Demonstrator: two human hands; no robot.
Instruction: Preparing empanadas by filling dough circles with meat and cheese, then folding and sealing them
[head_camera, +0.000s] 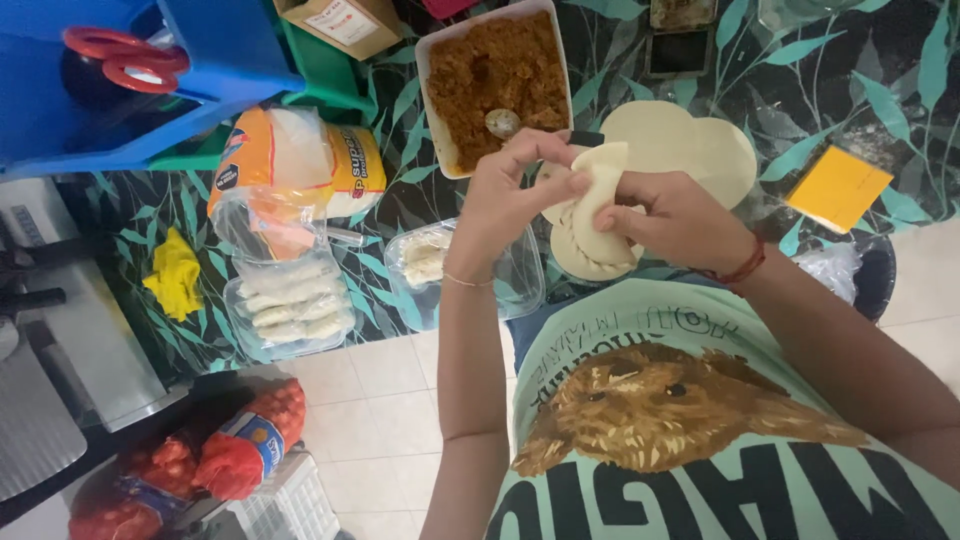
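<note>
Both hands meet over the near edge of the desk (880, 110), sharing one piece: a folded disc of pale dough (600, 195), an empanada being closed. The left hand (515, 190) curls over its left side, fingers bent and thumb pressed against the folded edge, pinching the top of the fold. The right hand (680, 222) cups it from the right and below, fingers closed loosely round the rounded belly. Neither hand is open; both have hold of the dough. The piece stands with its long axis running up and down in the view, tilted slightly, with the seam toward the left hand, which is the nearer to the edge being pressed.

Directly beneath the hands lies another flat dough round (580, 255) with a crimped rim, and beyond them a stack of plain dough discs (700, 140). Just past the left hand stands a white tray of brown minced filling (500, 70) with a spoon (502, 122) in it. To the left, a clear tub (425, 265) and a clear tray of finished empanadas (290, 300).
</note>
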